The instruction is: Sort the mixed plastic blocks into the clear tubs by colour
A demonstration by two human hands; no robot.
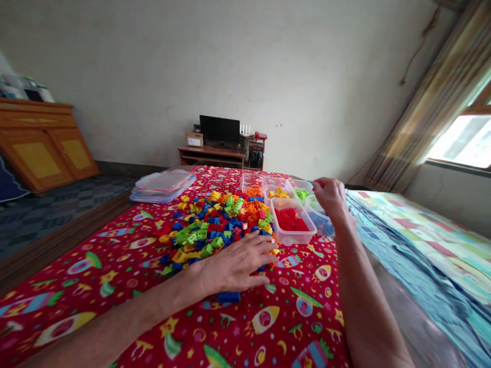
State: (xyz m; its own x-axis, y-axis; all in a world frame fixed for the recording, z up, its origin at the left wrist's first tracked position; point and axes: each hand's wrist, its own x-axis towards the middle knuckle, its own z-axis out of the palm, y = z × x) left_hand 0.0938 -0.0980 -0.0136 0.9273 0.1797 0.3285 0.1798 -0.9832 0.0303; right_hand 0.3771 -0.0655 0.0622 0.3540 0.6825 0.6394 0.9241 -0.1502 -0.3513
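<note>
A mixed pile of coloured toy building bricks (209,222) lies on the red patterned cloth (291,306). My left hand (243,259) rests flat over the near right side of the pile, its fingers spread. A blue brick (229,297) shows just below that hand. My right hand (330,195) is raised above the round clear container (326,232) of blue bricks, with its fingers curled in; what they hold, if anything, is hidden. Beside it stands a clear plastic box (293,239) of red bricks. Behind are clear boxes with green bricks (302,195), yellow bricks (279,193) and orange bricks (253,191).
Several plastic lids (163,185) are stacked at the table's far left. To the right is a bed with a patchwork cover (433,225) and a blue cloth (391,266). A monitor (220,131) on a desk and a wooden cabinet (46,143) stand farther back.
</note>
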